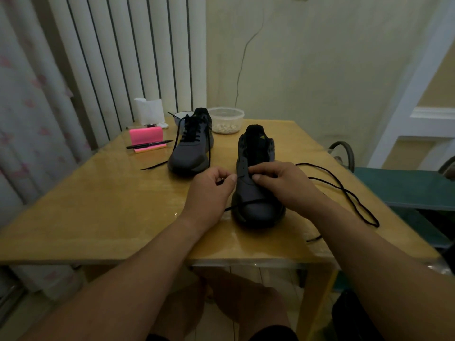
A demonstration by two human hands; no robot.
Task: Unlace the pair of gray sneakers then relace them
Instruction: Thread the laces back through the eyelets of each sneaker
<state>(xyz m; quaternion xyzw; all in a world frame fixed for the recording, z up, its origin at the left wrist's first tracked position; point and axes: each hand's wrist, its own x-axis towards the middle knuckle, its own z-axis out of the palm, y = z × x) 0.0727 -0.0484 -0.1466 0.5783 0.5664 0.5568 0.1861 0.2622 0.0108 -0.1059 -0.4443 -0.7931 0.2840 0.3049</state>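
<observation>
Relacing barely started, judging by the near shoe (pixel 257 193): toe toward the front edge of the table (pixel 98 205), eyelets bare. Left hand (pixel 211 190) just left of the near shoe, fingers curled, thumb and forefinger pinching a short stretch of the lace (pixel 246 202), probably to steer the tip into a lowest eyelet. Right hand (pixel 280 182) on top of the near shoe, thumb pressed on the upper and fingers curled over the eyelet edge, apparently to steady it and hold the flap open. Impossible to tell whether also gripping the lace.

Across the near shoe's toe, a single strand. To the right of the near shoe, the long remainder in a slack loop, clear of the work. Behind and left of the near shoe, the other shoe (pixel 190 143), laced up, ends loose and untied. Farther behind the near shoe, a plastic tub (pixel 226 119). Well off to its left rear, a pink notepad (pixel 146 135) with a pen (pixel 149 144).

Next, most likely: feeding both ends through evenly, to avoid a short side.
</observation>
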